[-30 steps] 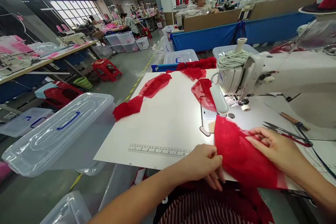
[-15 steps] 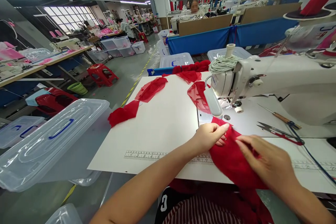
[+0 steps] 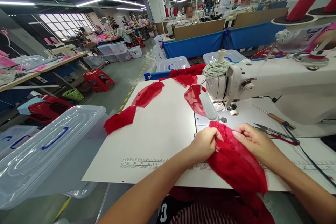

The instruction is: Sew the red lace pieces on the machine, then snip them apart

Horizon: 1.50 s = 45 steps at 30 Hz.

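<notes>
Red fabric (image 3: pixel 233 168), partly sheer, hangs from both my hands over the front edge of the white table (image 3: pixel 157 129) and down to my lap. My left hand (image 3: pixel 206 142) is closed on its upper left side, by a textured, lace-like strip. On the upper right, my right hand (image 3: pixel 252 141) pinches the edge of the cloth between thumb and fingers. Just beyond stands a white sewing machine (image 3: pixel 275 80), its needle area lit. The fabric's top lies close in front of the needle area, beside the pale lamp (image 3: pixel 209 106).
Scissors (image 3: pixel 278 134) and an awl (image 3: pixel 275 116) with a wooden handle lie right of my hands. More red pieces (image 3: pixel 148 93) are spread along the table's left and far edges. A lidded clear bin (image 3: pixel 55 147) stands at left. People work at machines farther back.
My right hand has moved up and slightly left along the fabric. The cloth is turned and spread, now showing its textured strip and sheer layer. The view has shifted slightly.
</notes>
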### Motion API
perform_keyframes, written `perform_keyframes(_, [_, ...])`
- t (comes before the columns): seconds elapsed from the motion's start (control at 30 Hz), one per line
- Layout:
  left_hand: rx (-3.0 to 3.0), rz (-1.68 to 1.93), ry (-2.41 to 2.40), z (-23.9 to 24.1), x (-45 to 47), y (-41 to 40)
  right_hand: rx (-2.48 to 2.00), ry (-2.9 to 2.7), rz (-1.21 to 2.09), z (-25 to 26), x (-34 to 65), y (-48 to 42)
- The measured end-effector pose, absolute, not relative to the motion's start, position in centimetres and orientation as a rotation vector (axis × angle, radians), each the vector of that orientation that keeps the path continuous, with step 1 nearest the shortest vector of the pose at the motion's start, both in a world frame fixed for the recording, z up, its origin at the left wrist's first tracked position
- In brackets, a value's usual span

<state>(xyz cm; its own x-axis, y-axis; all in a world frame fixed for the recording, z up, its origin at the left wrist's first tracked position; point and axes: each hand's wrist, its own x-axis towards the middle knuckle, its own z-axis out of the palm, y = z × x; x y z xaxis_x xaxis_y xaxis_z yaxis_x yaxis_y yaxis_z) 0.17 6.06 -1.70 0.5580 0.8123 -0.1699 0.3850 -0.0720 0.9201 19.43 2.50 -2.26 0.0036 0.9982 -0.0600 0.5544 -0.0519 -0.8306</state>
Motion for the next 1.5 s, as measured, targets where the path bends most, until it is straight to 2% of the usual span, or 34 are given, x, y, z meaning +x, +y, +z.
perform_keyframes(0.1, [1.748,0.420,1.019,-1.7,0.2,6.2,-1.559,-1.225,1.340,-1.9,18.4,2.8])
perform_keyframes(0.17, [1.785,0.396,1.024,-1.7,0.2,6.2,-1.481,-1.088,1.410,-1.9,18.5,3.4])
perform_keyframes(0.23, [1.826,0.378,1.032,-1.6,0.2,6.1,-1.438,-1.062,1.291,-2.0,19.1,4.1])
perform_keyframes(0.37, [1.919,0.359,1.056,-1.5,0.1,5.9,-1.413,-0.965,0.803,-2.1,20.5,4.9])
perform_keyframes(0.43, [1.960,0.359,1.063,-1.5,0.1,5.8,-1.412,-0.977,0.734,-2.0,20.2,4.5])
perform_keyframes(0.6, [2.030,0.375,1.031,-1.2,0.0,5.8,-1.348,-1.716,0.839,-2.5,17.6,3.7])
perform_keyframes(0.77, [2.041,0.343,1.086,-0.1,-0.9,6.6,-1.241,-2.146,0.425,-4.0,17.5,4.7])
perform_keyframes(0.87, [2.082,0.330,1.274,0.3,-1.5,8.1,-1.198,-2.274,0.309,-4.4,17.9,5.1])
perform_keyframes(1.07, [2.284,0.527,1.579,-0.8,-1.9,10.6,-1.159,-2.355,0.225,-4.6,18.7,5.3])
perform_keyframes(1.33, [2.760,0.438,0.918,-2.7,-1.9,9.0,-1.038,-2.300,0.393,-5.8,19.7,6.4])
perform_keyframes(1.5, [2.866,0.426,0.960,-2.9,-2.3,8.7,-1.058,-2.352,0.364,-5.6,20.0,6.6])
